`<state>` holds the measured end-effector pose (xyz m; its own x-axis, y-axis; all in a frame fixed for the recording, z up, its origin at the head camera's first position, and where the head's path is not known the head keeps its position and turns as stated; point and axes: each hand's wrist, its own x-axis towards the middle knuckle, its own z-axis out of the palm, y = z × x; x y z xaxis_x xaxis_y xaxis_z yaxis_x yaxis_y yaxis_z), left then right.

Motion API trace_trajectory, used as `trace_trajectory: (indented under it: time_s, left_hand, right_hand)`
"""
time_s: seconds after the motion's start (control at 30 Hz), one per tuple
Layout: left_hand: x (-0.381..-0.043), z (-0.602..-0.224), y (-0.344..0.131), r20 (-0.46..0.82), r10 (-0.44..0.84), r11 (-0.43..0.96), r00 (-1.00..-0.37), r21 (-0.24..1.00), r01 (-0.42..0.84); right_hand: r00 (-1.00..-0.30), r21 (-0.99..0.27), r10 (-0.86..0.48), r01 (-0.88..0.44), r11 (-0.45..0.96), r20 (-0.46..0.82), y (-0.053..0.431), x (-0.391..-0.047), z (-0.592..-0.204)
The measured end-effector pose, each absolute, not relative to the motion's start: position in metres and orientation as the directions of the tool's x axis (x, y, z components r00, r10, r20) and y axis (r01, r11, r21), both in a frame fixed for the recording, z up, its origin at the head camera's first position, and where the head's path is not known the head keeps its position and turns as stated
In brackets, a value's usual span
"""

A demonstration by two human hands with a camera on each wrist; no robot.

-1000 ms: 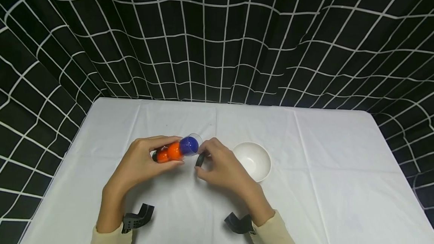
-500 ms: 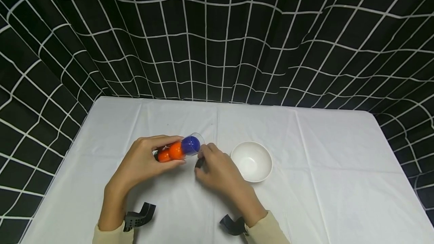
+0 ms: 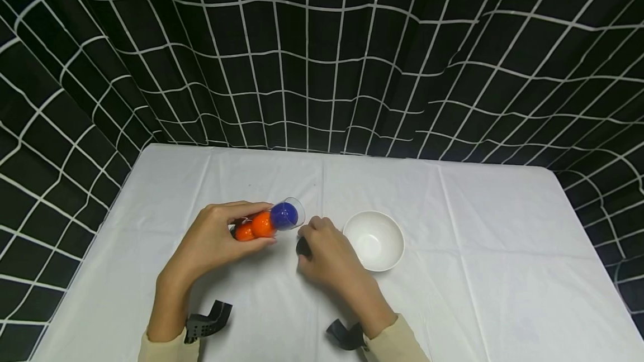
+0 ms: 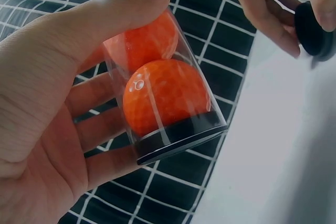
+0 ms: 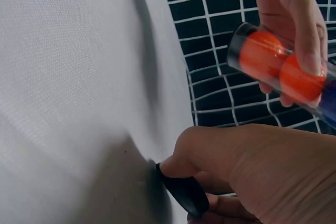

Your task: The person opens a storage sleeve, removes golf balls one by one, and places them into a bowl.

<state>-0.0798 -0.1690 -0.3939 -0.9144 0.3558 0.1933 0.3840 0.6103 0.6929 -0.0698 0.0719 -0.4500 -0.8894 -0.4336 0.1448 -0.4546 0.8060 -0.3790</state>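
Observation:
My left hand [image 3: 211,239] grips a clear tube [image 3: 301,212], thumb and fingers on opposite sides. The tube lies tilted above the table, its uncapped end to the right. A blue ball [image 3: 284,216] sits nearest that end, with two orange balls [image 3: 263,224] behind it. In the left wrist view the lower orange ball [image 4: 167,95] looks dimpled like a golf ball and rests by a black end cap [image 4: 181,137]. Just right of the tube's mouth, my right hand [image 3: 336,256] pinches a round black cap [image 3: 303,247], apart from the tube. The right wrist view shows this cap [image 5: 185,193] edge-on.
A white bowl [image 3: 373,242] stands just right of my right hand. White cloth covers the table [image 3: 503,272]. Black curtains with a white grid [image 3: 322,71] hang behind the table and at its sides. Each wrist carries a black mount [image 3: 208,322].
My right hand has drawn slightly down and away from the tube's mouth, and the cap in its fingers has turned. The left hand and tube hold nearly the same place.

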Motion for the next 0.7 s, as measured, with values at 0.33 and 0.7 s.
trace_trajectory:
  time_s: [0.33, 0.7]
  left_hand:
    - [-0.0798, -0.3954, -0.1677, 0.169, 0.352, 0.622, -0.921, 0.693, 0.365]
    - [-0.0795, -0.3952, -0.1672, 0.164, 0.344, 0.649, -0.925, 0.671, 0.36]
  right_hand:
    - [-0.884, -0.359, -0.453, -0.462, 0.811, 0.115, 0.0704, -0.0675, -0.454]
    - [-0.892, -0.438, -0.447, -0.429, 0.79, 0.068, 0.0732, -0.0668, -0.4484]
